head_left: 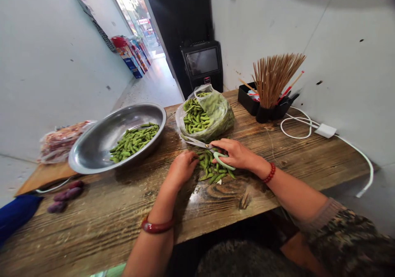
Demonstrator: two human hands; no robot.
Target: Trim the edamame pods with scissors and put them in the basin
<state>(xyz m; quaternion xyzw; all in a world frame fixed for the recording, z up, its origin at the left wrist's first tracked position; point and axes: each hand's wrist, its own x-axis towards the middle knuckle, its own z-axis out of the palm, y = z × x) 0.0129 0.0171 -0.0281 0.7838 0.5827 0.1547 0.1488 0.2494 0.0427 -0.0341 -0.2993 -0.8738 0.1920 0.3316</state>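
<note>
My right hand [236, 155] is closed round the green handles of a pair of scissors [219, 158]. Their blades are slightly apart and point left, just in front of the plastic bag. At the left edge of a small pile of green edamame pods [212, 174] on the table, my left hand [182, 167] has its fingers curled together. Whatever they pinch is hidden. Behind the pile, a clear plastic bag [222, 114] full of pods stands with its mouth open. To the left, a wide steel basin [89, 149] holds more pods along its right side.
The wooden table [129, 211] also bears dark red oblong pieces [66, 195] and a bagged pinkish bundle [63, 141] at left. At right stand a black holder [264, 114] of wooden skewers [271, 79] and a white cable [354, 145]. A dark screen device [202, 63] stands behind.
</note>
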